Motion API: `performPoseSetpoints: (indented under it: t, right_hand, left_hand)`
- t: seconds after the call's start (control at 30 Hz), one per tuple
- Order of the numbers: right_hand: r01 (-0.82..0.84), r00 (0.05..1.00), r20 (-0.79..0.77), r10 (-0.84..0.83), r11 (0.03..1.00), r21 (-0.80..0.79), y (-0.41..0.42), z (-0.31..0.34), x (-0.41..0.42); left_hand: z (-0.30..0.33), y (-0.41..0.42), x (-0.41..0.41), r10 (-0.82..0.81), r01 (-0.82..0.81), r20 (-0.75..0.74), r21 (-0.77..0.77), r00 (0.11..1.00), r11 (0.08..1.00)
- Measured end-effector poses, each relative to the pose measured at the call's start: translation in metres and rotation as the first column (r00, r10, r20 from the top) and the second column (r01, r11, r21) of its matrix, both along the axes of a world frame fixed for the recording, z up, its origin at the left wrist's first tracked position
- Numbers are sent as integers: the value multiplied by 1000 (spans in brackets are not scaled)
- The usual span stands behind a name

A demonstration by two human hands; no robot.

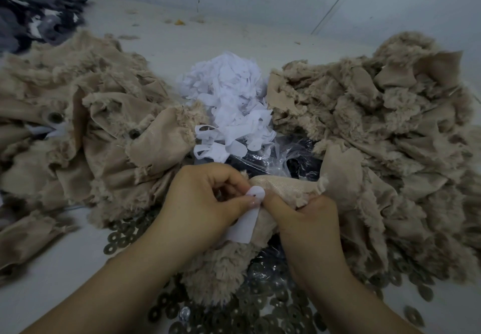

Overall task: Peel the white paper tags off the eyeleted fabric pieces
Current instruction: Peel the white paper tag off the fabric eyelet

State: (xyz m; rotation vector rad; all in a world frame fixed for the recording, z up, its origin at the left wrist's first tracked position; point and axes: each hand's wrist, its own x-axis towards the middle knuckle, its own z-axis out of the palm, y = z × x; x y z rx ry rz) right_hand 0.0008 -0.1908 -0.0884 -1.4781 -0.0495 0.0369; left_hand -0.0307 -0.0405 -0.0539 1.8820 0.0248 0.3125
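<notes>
Peeling looks underway: the white paper tag (246,219), thin and probably easy to tear, is pinched near its rounded top by the left hand (205,201), best taken right at that lifted edge. The soft, floppy fabric piece (289,188) is gripped by the right hand (309,219). Beyond, peeled tags (229,104) are heaped between two plush piles, metal washers (260,315) scattered over the pale tabletop (182,44).
</notes>
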Motion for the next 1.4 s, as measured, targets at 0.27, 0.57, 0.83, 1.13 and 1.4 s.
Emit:
performPoseSetpoints:
  t: [0.27,0.57,0.83,1.13,1.4]
  right_hand:
    - [-16,993,116,21,999,-45,0,4,-2]
    - [-34,991,125,40,998,-56,1,7,-6]
    - [-44,993,111,48,998,-35,1,8,-6]
    - [-114,991,80,108,990,86,0,6,-4]
    - [-116,993,1,120,965,234,3,0,-2]
  left_hand:
    - [-1,-3,2,70,-71,-60,-25,996,997]
    - [2,-4,3,30,-31,-52,-24,998,999]
    - [4,-7,3,80,-80,-48,14,996,997]
    - [5,-2,3,61,-83,-146,-155,987,984]
    - [10,3,5,-63,-16,-199,-374,978,927]
